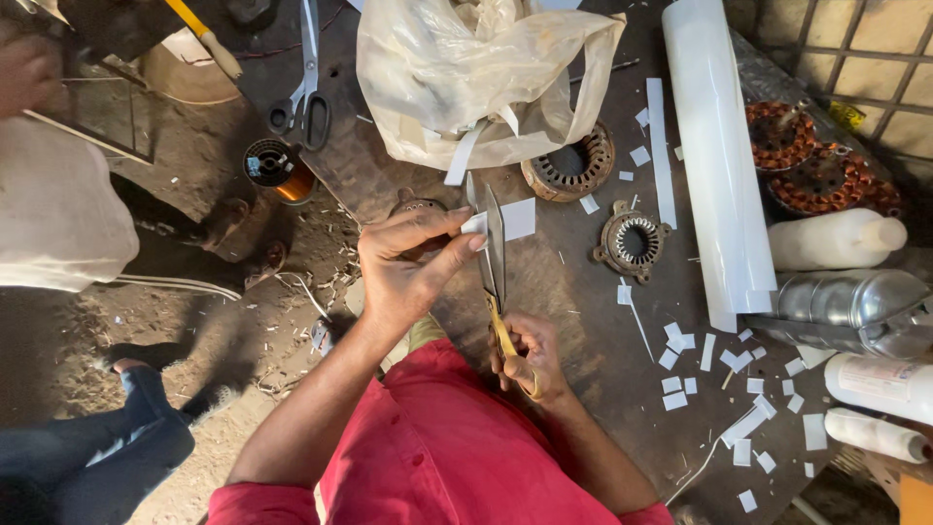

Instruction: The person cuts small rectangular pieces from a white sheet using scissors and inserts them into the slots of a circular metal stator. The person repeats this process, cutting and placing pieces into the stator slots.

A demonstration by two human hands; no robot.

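1. Step in hand, by my reading: cutting a small white paper strip (513,220) with yellow-handled scissors (495,255). The blades stand partly open, points away from the body, and the strip sits between them near the pivot.

2. Left hand (408,267): thumb and forefinger pinched shut on the near end of the strip, holding it flat and level across the blades. The rest of the strip juts out to the right of the blades, above the counter (573,292), not resting on it.

3. Right hand (528,358): fingers curled closed through and around the yellow handles, low and close to the red shirt (457,457). Exact finger placement in the loops is hidden.

4. Surroundings on the counter: many cut white pieces (739,389) scattered to the right; a roll of white sheet (714,156) lying lengthwise; two metal stator rings (632,236) just beyond the blades; a crumpled plastic bag (476,78) further off; a second pair of scissors (309,87) at the far left; white bottles (836,241) and a metal can (850,301) at the right edge.

5. Other people: someone's legs in dark trousers (117,437) on the floor at the left, well apart from the work.

6. Next move, as a judgement: closing the blades calls for the left pinch to stay firm and square so the cut runs straight, with fingertips kept clear of the edge, which lies just beside them. The offcut would fall free on the right side.
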